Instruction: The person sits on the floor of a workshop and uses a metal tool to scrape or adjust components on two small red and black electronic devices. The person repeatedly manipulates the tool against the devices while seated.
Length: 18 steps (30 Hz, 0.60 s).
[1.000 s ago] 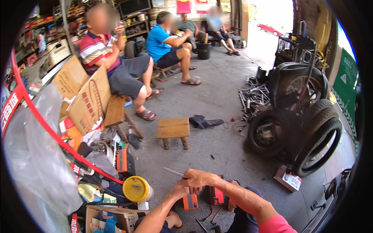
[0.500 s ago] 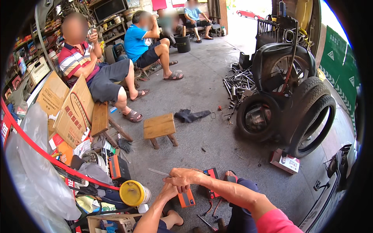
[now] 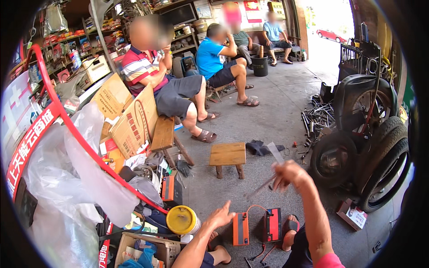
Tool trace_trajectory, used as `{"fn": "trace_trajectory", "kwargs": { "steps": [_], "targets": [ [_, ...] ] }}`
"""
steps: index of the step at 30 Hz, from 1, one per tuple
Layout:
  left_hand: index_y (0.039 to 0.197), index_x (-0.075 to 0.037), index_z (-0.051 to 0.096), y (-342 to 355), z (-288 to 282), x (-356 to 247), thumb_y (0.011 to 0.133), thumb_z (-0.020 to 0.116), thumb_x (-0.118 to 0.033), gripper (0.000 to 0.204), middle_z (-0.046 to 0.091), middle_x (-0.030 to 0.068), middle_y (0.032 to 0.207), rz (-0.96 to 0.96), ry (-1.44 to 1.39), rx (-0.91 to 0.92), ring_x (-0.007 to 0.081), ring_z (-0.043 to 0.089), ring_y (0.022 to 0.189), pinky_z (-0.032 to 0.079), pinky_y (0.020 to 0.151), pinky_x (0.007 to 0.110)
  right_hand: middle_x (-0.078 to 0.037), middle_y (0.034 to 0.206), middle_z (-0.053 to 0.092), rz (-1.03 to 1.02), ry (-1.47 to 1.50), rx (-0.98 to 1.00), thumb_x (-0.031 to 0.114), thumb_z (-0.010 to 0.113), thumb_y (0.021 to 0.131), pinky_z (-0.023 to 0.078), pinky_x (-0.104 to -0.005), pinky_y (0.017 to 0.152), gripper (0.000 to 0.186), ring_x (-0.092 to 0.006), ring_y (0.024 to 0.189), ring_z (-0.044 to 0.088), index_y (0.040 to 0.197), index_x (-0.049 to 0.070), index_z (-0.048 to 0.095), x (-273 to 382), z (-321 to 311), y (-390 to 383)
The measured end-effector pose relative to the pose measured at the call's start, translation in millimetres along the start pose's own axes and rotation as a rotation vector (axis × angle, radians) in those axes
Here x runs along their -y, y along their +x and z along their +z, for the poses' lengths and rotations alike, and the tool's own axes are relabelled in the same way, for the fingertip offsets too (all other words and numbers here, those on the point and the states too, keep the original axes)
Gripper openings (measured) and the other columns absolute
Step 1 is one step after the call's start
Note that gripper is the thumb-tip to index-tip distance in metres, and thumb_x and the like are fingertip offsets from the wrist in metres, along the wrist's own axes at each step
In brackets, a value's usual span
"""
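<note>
My right hand [image 3: 290, 174] is raised at centre right, fingers closed, slightly blurred. A thin dark metal rod [image 3: 261, 186] slants down and left from it. A pale flat strip [image 3: 275, 152] sticks up from the same fingers; its kind is unclear. Lower and to the left, my left hand [image 3: 221, 216] holds nothing, its index finger stretched out. Just right of that hand stands an orange-and-dark battery [image 3: 241, 229]. Beside it is a red-topped black battery [image 3: 272, 222], with a thin wire [image 3: 258, 206] arching between the two. Leads lie on the floor below them.
A yellow-lidded bucket [image 3: 181, 219] and an open cardboard box [image 3: 167, 250] stand left of my left arm. A wooden stool [image 3: 228, 155] is ahead. Tyres [image 3: 384, 174] and scattered tools [image 3: 319, 114] lie right. Several people sit at the back, one on a bench [image 3: 163, 134].
My hands were together and have parted; the right rose to the right with the rod, the left let go. The pale strip and the wire between the batteries now show. The view shifted left.
</note>
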<state>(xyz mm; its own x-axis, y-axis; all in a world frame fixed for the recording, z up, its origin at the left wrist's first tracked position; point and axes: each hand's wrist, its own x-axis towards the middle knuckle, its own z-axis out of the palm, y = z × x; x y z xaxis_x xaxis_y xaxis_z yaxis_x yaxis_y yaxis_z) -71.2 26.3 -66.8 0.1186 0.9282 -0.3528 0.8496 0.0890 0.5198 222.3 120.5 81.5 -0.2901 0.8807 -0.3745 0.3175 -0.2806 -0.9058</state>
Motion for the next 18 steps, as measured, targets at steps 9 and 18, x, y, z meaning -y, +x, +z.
{"fn": "trace_trajectory", "kwargs": {
  "steps": [9, 18],
  "targets": [
    [0.133, -0.005, 0.051, -5.8, -32.3, -30.5, 0.094, 0.053, -0.042, 0.053, 0.061, 0.0217, 0.122, 0.221, -0.250, 0.219, 0.0364, 0.057, 0.116, 0.046, 0.096, 0.044, -0.007, 0.046, 0.053, -0.198, -0.257, -0.416, 0.044, 0.049, 0.095, 0.036, -0.0301, 0.040, 0.054, -0.0121, 0.040, 0.046, 0.060, 0.003, 0.054, -32.9, -6.2, -42.2],
    [0.129, -0.003, 0.054, -4.1, -29.3, -31.7, 0.092, 0.052, -0.036, 0.050, 0.061, 0.0219, 0.123, 0.111, 0.165, 0.308, 0.0383, 0.055, 0.117, 0.045, 0.096, 0.044, -0.006, 0.052, 0.061, -0.015, -0.224, -0.006, 0.046, 0.049, 0.095, 0.043, -0.0287, 0.049, 0.055, -0.0121, 0.048, 0.057, 0.066, 0.002, 0.062, -30.4, -4.2, -72.9]
  ]
}}
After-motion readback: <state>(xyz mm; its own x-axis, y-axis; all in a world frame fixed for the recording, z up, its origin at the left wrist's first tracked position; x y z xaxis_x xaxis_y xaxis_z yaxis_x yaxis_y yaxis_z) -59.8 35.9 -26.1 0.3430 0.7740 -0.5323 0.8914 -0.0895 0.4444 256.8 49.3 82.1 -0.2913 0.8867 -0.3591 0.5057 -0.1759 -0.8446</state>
